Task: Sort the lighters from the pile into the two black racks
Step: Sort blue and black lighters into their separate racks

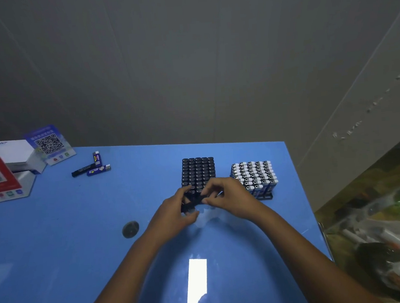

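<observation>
both hands, left hand (175, 209) and right hand (224, 197), pinch black lighters (193, 203) at the black rack (198, 173); a fumble could topple seated rows.

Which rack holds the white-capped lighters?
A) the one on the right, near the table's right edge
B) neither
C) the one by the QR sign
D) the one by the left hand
A: the white-capped lighters fill the right rack beside the right hand; the other rack holds black-topped lighters.

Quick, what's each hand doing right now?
Left hand: fingers curled, gripping black lighters.
Right hand: pinching the same black lighters.
</observation>
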`<state>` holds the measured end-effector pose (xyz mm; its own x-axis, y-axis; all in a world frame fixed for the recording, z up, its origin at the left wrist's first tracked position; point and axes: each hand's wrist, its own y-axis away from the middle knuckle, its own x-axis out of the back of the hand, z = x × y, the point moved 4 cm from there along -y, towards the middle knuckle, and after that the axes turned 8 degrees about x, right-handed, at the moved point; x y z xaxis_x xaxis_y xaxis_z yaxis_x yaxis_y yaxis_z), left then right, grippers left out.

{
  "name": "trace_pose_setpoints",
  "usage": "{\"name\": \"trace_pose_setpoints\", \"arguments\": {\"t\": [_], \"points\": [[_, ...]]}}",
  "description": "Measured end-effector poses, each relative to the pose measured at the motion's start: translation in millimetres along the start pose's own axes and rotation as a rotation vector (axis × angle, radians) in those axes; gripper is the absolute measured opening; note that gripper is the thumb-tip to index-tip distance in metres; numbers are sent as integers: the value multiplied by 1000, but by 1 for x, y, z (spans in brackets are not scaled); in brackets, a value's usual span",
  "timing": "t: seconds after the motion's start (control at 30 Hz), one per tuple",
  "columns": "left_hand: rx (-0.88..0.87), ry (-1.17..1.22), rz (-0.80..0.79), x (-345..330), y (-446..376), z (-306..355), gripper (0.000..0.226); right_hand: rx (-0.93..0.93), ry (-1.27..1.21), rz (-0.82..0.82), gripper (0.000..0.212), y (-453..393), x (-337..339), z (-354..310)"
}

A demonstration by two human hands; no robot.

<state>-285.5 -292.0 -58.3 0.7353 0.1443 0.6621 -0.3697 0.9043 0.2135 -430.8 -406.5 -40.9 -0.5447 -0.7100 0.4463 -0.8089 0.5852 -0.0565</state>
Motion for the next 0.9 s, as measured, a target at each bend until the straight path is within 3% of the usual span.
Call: {"name": "trace_pose_setpoints", "arguments": {"t": [0.27, 0.47, 0.63, 0.83, 0.9], "points": [[-56, -380, 295, 32, 2, -8, 62, 37, 93, 42, 18, -9, 8, 5], [3, -606, 264, 26, -7, -22, 90, -145, -37, 104, 17, -6, 10, 14], [80, -712, 175, 24, -10, -33, 91, -246, -302, 155, 14, -2, 8, 19], [62, -673, 173, 25, -12, -35, 90, -180, -314, 61, 67, 4, 6, 3], [56, -675, 167, 25, -13, -35, 89, -124, -267, 49, 75, 4, 4, 0]]}}
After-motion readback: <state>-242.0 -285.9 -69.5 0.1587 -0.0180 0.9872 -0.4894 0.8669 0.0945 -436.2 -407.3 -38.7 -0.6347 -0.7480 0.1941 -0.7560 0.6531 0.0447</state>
